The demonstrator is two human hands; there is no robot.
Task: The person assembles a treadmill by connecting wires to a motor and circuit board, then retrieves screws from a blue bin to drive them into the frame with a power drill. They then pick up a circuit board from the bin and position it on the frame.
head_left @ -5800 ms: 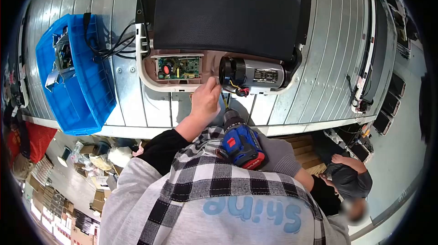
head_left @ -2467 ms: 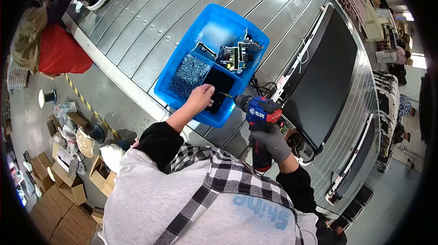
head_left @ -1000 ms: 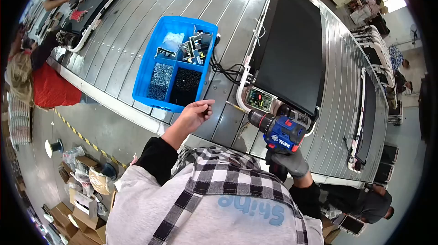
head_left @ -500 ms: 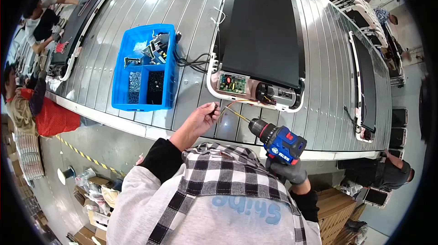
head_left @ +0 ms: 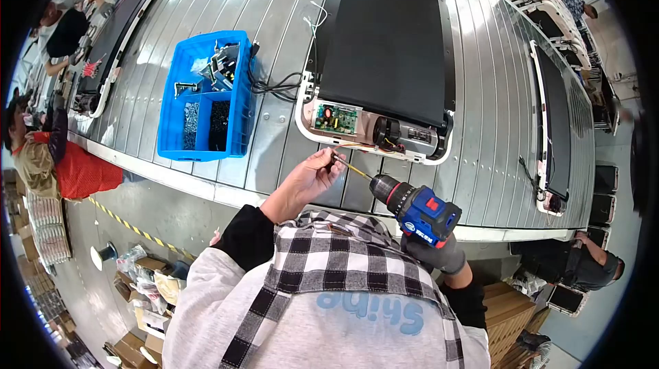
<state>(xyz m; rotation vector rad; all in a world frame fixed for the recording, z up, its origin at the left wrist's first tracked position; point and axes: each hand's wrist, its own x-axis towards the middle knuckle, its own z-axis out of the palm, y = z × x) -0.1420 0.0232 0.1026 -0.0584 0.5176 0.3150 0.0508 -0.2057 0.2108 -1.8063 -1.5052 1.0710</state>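
Observation:
My left hand (head_left: 312, 177) is bare, its fingers pinched at the tip of the long bit; a small dark piece there is too small to name. My right hand (head_left: 439, 255), in a grey glove, grips a blue and black power drill (head_left: 427, 214) whose bit points up and left to my left fingers. Just beyond them lies a treadmill-like unit (head_left: 384, 39) with a black belt. At its near end a green circuit board (head_left: 335, 119) and a motor (head_left: 416, 135) are exposed, with thin wires beside them.
A blue divided bin (head_left: 165, 137) with brackets and screws stands left on the slatted metal table (head_left: 274, 129). Black cables (head_left: 278, 86) lie between bin and unit. Another unit (head_left: 552, 101) is at right. People (head_left: 82, 163) work at left; another person (head_left: 583, 259) is at right.
The unit and blue bin have shifted slightly left and up in view. My left fingers now meet the drill bit's tip, and the drill has moved slightly left.

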